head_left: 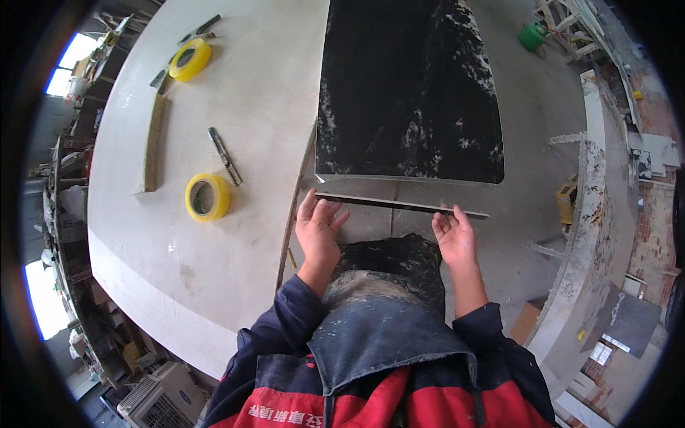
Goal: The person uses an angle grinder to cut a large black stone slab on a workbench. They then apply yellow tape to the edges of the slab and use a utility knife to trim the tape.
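A long, thin strip (399, 205), dark on its near side with a pale upper edge, spans the gap between my hands. At its left end, my left hand (319, 232) has its fingers bent against it. Near the other end, my right hand (458, 239) pinches the strip between thumb and fingers. Just beyond it lies a large black slab (407, 85) with whitish patches, its near edge almost parallel to the strip. To my left is a broad pale tabletop (178, 264), whose edge runs beside my left hand.
On the tabletop lie a yellow tape roll (223, 194), a slim metal-and-black tool (225, 156), a narrow beige bar (153, 146) and another yellow tape roll (201, 60). A long whitish bench (603, 178) stands at right, with a green tank (531, 36) farther off.
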Motion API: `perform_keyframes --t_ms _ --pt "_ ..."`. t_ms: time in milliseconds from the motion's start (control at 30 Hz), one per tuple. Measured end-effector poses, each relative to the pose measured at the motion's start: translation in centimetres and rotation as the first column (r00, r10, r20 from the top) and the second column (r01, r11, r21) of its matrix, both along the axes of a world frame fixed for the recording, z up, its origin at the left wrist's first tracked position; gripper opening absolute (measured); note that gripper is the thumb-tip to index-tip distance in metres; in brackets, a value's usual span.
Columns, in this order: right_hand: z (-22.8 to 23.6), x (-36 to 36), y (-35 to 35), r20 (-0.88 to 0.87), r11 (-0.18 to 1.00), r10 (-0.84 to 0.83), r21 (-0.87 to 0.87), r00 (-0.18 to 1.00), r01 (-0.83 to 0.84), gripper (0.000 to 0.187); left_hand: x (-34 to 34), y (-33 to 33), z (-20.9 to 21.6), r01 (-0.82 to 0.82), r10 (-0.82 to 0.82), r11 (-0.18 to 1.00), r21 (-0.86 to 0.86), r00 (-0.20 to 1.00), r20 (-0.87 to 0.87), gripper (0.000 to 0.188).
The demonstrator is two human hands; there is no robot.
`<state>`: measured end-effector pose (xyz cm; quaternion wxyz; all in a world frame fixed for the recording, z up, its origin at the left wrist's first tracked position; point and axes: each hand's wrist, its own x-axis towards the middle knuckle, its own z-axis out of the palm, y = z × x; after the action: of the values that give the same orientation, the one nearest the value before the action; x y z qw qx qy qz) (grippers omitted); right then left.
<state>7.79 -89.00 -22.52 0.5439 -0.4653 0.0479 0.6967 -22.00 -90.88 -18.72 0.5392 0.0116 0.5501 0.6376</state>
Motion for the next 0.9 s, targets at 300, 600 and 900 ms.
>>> perform_keyframes --t_ms 300,600,900 --pt "-4.0 -0.9 3.0 -0.104 0.999 -0.013 0.028 0.994 0.016 0.012 -1.4 2.8 -2.2 0.036 -0.035 0.999 -0.004 0.991 0.127 0.044" --pt "-2.0 -0.9 4.8 -0.110 0.981 0.008 0.195 0.994 0.014 0.014 -2.1 3.8 -2.0 0.098 -0.099 0.995 0.014 0.991 0.085 0.041" --pt "-0.9 -0.9 5.3 -0.048 0.943 0.057 0.330 0.997 -0.038 0.018 -3.3 3.9 -2.7 0.162 -0.169 0.984 0.072 0.980 0.107 0.041"
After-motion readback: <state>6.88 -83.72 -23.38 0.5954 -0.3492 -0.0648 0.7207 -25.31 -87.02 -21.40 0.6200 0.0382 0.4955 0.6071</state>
